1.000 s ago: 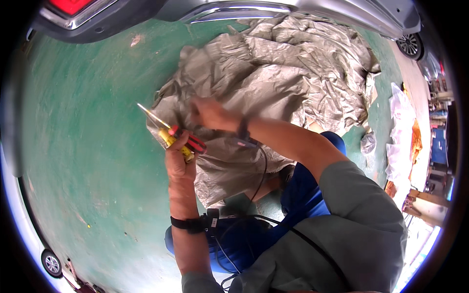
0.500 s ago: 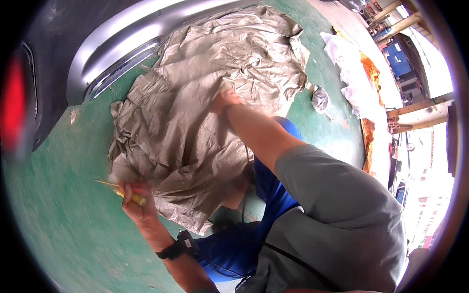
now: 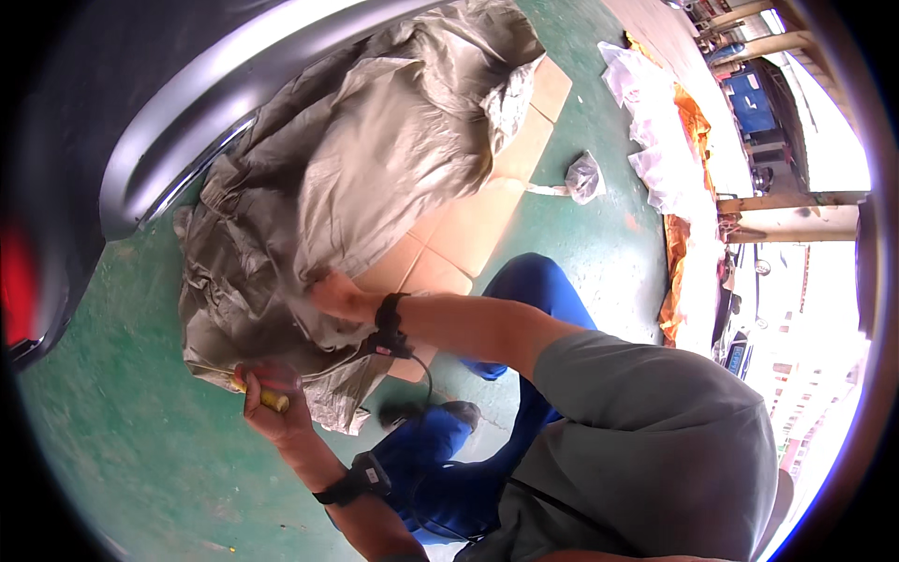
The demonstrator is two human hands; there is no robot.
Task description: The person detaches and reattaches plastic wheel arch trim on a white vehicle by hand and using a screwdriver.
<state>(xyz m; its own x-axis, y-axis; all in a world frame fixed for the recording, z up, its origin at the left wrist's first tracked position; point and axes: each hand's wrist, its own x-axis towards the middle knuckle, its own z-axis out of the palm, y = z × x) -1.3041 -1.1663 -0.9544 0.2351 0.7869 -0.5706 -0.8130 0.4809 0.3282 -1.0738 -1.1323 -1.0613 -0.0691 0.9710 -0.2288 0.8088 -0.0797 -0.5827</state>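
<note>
A large crumpled grey-beige cloth sheet (image 3: pixel 393 122) lies over tan panels on the floor. My right hand (image 3: pixel 339 298), slightly blurred, is closed on a fold of this sheet near its middle. Lower left, my left hand (image 3: pixel 273 412) is wrapped round a screwdriver (image 3: pixel 274 401) with a yellow handle; its shaft is barely visible now. Something red and blurred shows between the same fingers, its kind unclear. That hand is at the sheet's near edge, and I cannot tell whether it grips the cloth too.
Tan tile-like panels (image 3: pixel 440 234) show along the sheet's right side. A silver-and-black car bumper (image 3: pixel 187 112) borders the upper left. On the green floor lie a clear plastic bag (image 3: pixel 584 178) and white-and-orange sheeting (image 3: pixel 655 150). My blue-clad knee (image 3: pixel 538 281) is close by.
My right hand has come nearer and to the left with the cloth, baring the tan panels on the right. My left hand, still holding the screwdriver, has shifted slightly down and right.
</note>
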